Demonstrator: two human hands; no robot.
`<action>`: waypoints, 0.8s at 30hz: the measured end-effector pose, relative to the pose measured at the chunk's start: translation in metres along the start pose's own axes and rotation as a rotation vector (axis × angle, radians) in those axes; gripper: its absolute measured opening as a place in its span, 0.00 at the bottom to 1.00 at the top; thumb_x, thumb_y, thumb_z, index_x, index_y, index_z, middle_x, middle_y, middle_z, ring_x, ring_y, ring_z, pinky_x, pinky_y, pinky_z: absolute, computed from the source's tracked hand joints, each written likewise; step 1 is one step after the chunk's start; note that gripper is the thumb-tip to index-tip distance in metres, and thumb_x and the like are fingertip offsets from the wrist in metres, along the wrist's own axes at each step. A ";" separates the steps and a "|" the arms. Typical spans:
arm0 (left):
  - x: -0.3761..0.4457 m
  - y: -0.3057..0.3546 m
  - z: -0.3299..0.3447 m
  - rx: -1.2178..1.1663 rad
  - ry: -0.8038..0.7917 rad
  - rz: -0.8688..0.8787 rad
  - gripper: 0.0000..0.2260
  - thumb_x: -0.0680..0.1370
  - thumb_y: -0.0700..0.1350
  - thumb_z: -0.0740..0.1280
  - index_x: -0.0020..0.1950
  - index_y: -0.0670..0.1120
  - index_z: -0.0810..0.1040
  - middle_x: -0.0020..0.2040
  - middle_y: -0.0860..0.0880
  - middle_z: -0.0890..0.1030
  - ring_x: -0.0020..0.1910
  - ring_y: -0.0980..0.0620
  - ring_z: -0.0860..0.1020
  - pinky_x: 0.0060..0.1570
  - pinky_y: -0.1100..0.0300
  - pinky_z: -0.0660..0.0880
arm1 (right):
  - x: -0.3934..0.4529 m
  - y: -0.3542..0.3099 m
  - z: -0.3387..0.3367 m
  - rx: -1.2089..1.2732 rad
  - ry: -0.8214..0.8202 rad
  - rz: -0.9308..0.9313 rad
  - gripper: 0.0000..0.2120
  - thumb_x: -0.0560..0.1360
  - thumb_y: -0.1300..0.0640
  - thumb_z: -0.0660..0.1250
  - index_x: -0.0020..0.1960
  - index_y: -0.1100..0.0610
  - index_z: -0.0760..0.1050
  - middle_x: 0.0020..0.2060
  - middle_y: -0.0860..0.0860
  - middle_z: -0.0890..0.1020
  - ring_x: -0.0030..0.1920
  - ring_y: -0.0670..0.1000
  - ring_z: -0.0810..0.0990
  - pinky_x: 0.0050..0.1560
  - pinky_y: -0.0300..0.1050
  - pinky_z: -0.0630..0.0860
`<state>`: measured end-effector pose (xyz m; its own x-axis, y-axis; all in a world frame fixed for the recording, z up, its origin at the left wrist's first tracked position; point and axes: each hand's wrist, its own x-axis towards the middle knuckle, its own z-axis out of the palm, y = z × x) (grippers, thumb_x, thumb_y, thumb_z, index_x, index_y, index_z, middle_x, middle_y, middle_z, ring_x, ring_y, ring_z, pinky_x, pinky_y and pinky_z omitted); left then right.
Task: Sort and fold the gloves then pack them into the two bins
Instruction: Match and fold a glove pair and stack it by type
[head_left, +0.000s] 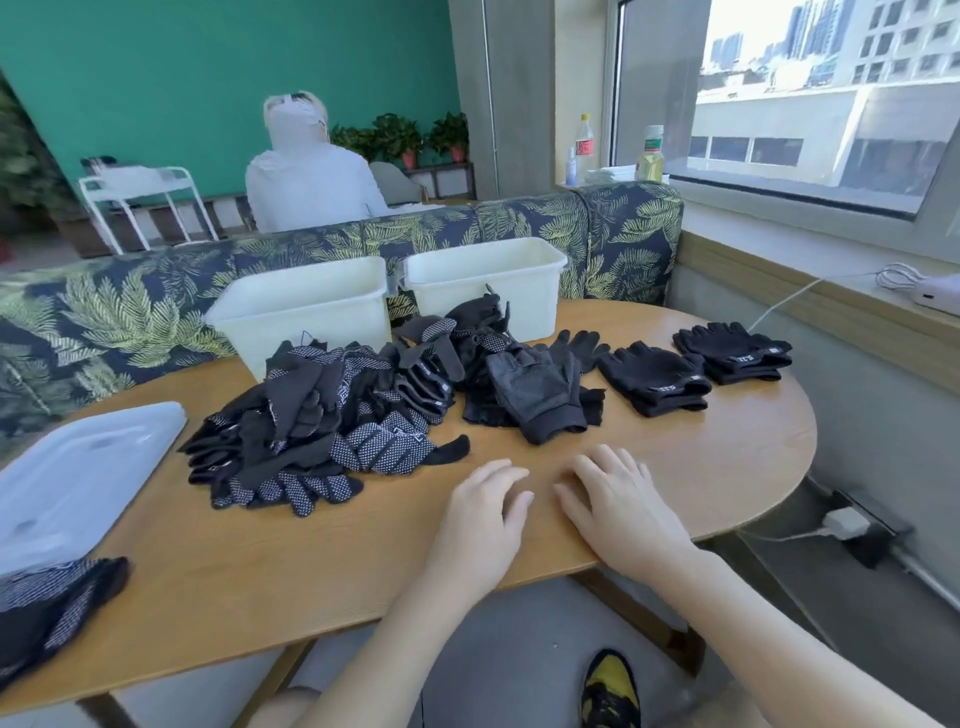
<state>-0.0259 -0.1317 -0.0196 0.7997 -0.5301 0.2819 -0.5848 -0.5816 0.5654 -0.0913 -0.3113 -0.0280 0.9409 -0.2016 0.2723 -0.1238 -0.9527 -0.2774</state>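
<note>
A big loose heap of black gloves, many with white grip dots, covers the middle of the wooden table. A larger mesh-backed glove lies at the heap's right edge. Further right sit two neat stacks of fingerless gloves. Two empty white bins stand side by side behind the heap. My left hand and my right hand rest flat on the bare wood in front of the heap, fingers relaxed, holding nothing.
A translucent lid lies at the table's left, with more dotted gloves at the near left corner. A leaf-patterned bench back runs behind the bins. A seated person faces away beyond it. Bottles stand on the window sill.
</note>
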 end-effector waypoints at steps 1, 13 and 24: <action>-0.005 -0.007 -0.008 -0.013 0.014 -0.014 0.15 0.83 0.48 0.67 0.69 0.50 0.80 0.73 0.54 0.74 0.71 0.56 0.71 0.71 0.69 0.61 | 0.001 -0.011 0.003 0.008 -0.002 -0.019 0.15 0.84 0.43 0.55 0.57 0.51 0.74 0.53 0.48 0.73 0.57 0.54 0.71 0.59 0.49 0.68; -0.032 -0.064 -0.063 -0.165 0.196 -0.188 0.12 0.79 0.42 0.71 0.61 0.53 0.84 0.54 0.59 0.81 0.50 0.66 0.79 0.54 0.69 0.76 | 0.036 -0.091 0.031 0.188 0.001 -0.120 0.18 0.82 0.49 0.63 0.69 0.55 0.72 0.60 0.52 0.75 0.61 0.56 0.73 0.65 0.51 0.70; -0.011 -0.077 -0.070 -0.167 0.366 -0.339 0.19 0.80 0.46 0.71 0.70 0.54 0.78 0.57 0.54 0.77 0.43 0.59 0.78 0.53 0.69 0.67 | 0.082 -0.106 0.044 0.355 0.070 0.060 0.16 0.80 0.50 0.69 0.64 0.56 0.76 0.48 0.50 0.80 0.50 0.51 0.78 0.51 0.44 0.74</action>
<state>0.0198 -0.0375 -0.0120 0.9528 -0.0613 0.2973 -0.2793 -0.5606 0.7796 0.0127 -0.2169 -0.0173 0.9096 -0.2820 0.3050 -0.0496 -0.8027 -0.5943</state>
